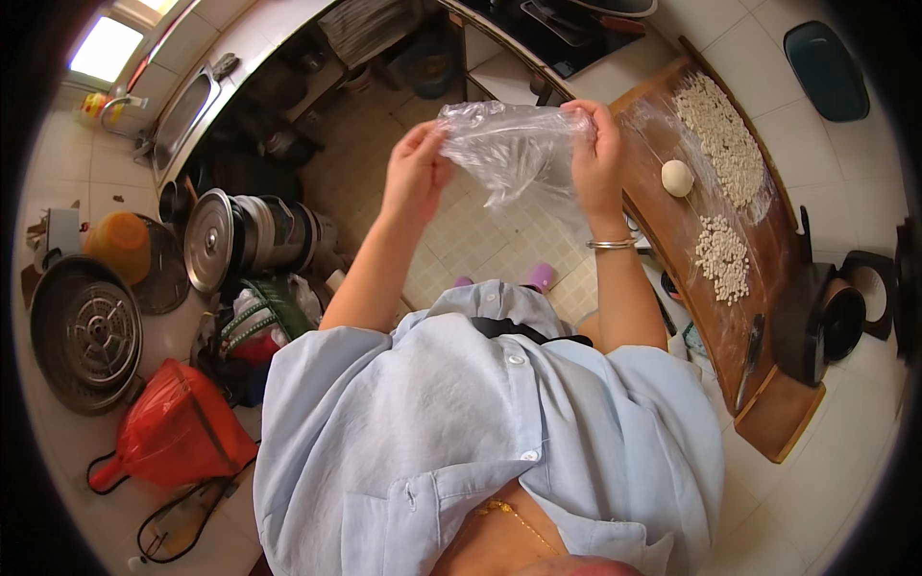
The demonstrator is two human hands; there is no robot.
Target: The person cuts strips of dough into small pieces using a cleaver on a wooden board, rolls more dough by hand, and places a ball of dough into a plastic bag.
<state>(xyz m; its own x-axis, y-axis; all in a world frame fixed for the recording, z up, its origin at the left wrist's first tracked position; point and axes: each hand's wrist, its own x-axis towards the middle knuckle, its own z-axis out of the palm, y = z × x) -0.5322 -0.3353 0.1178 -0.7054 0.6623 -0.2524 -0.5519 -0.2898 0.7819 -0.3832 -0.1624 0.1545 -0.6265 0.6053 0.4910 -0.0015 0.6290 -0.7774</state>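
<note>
A clear plastic bag (515, 147) is stretched in the air before me. My left hand (418, 169) pinches its left end, and my right hand (598, 158), with a metal bangle at the wrist, grips its right end. To the right, a round ball of dough (677, 178) rests on a floured wooden board (648, 209). Beyond the ball lies a large spread of small dough pieces (720, 140); a smaller heap of the pieces (722, 259) is nearer to me. A knife (753, 353) lies at the board's near end.
Beyond the board is a black cooktop (555, 36). A sink (186, 119) is at the upper left. At left stand a lidded metal pot (210, 240), a steamer pan (97, 331) and a red plastic bag (180, 425). A black knife block (803, 324) adjoins the board.
</note>
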